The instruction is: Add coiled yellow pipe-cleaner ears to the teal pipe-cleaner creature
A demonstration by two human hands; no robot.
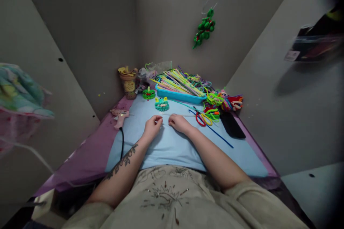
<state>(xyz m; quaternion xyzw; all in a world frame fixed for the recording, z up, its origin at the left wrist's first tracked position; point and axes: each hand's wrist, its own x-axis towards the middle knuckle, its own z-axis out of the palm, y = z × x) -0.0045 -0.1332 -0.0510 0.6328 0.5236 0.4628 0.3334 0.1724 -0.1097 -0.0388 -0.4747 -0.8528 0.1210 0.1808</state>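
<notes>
My left hand (153, 126) and my right hand (179, 123) rest close together above a light blue cloth (172, 150), a small gap between them. Both have curled fingers, thumb against fingertips. Whatever they pinch, if anything, is too small to make out. A thin whitish strand (189, 115) lies just behind my hands; I cannot tell whether either touches it. Beyond them sits a teal fuzzy figure (161, 105) with yellow ears, and a green fuzzy figure (148, 93) stands farther back left. Scissors (206, 119) with red and yellow handles lie right of my right hand.
A blue tray (182, 96) heaped with pipe cleaners (178, 83) stands at the back. On the left are a pink glue gun (121, 118) with a cord and a cup (129, 87). Rightward lie a blue pipe cleaner (221, 138), a black phone (232, 126) and colourful bundles (232, 103).
</notes>
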